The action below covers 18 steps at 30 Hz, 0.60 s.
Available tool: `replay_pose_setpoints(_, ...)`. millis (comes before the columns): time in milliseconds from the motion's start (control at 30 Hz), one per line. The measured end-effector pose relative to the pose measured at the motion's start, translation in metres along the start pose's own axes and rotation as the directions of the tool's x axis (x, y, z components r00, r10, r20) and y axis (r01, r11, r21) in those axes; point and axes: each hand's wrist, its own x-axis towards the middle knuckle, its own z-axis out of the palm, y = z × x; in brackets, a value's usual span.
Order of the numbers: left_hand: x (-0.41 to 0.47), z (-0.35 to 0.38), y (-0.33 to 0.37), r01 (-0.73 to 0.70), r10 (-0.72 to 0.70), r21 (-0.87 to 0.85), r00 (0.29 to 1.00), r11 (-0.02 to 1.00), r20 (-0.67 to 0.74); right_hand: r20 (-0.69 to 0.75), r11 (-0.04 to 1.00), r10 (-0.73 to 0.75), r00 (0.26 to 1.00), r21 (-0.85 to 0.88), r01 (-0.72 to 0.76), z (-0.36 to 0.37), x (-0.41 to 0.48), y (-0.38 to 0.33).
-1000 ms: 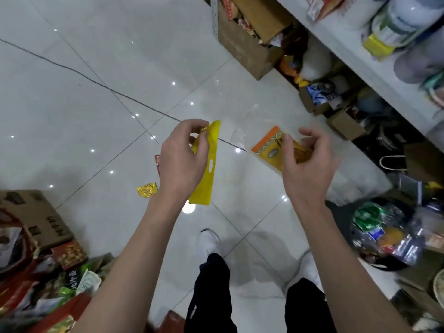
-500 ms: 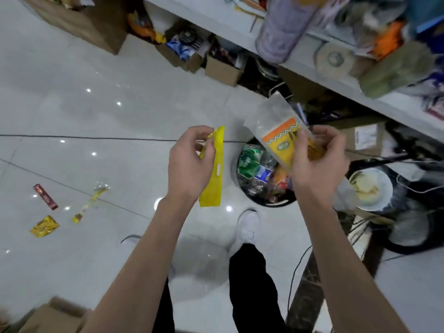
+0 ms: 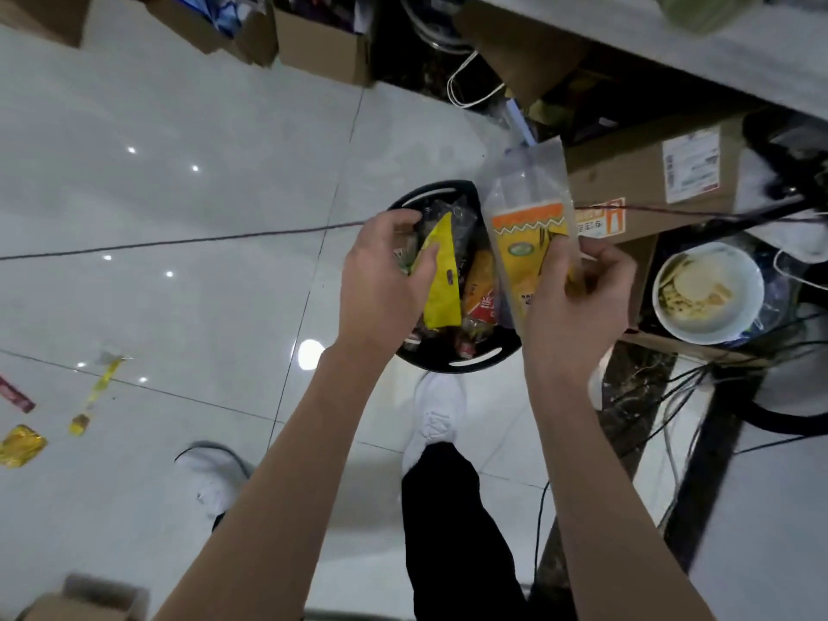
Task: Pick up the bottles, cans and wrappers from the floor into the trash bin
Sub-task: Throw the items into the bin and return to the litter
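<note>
A black round trash bin [image 3: 475, 363] stands on the floor right below my hands, packed with wrappers. My left hand [image 3: 381, 280] pinches a plain yellow wrapper [image 3: 441, 284] directly over the bin's opening. My right hand [image 3: 578, 302] holds a clear bag with an orange and yellow label [image 3: 528, 230], upright above the bin's right rim. On the floor at the far left lie a gold wrapper [image 3: 20, 445], a thin yellow stick wrapper [image 3: 96, 394] and a dark red wrapper [image 3: 15, 398].
Cardboard boxes [image 3: 322, 51] line the shelf base at the top. Right of the bin sit a taped cardboard box [image 3: 645, 181], a white bowl with food scraps [image 3: 708, 291] and tangled black cables [image 3: 699, 387]. My white shoes [image 3: 437, 419] stand just below the bin.
I have turned and stepped toward the bin. Both hands with their wrappers moved from beside the bin to right above it, and the left hand has dropped lower over the opening.
</note>
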Motion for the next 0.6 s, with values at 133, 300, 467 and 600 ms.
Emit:
replay_pose_setpoints(133,0.005,0.000,-0.009,-0.112,0.113,0.105,0.994,0.988,-0.002,0.012,0.999,0.029,1.000,0.029,-0.029,0.023,0.000,0.014)
replay_pose_setpoints(300,0.010,-0.014,-0.007,-0.112,0.118,0.120,0.992,0.986,-0.050,0.116,0.997,-0.043,0.992,-0.064,0.051,0.032,-0.006,0.025)
replay_pose_setpoints(467,0.011,-0.031,-0.001,-0.086,0.095,0.107,0.992,0.990,-0.082,0.150,0.988,-0.093,0.984,-0.111,0.110,0.025,-0.011,0.017)
replay_pose_setpoints(600,0.007,-0.057,0.007,-0.106,0.117,0.097,0.987,0.990,-0.115,0.191,0.967,-0.208,0.959,-0.110,0.231,0.020,-0.021,-0.006)
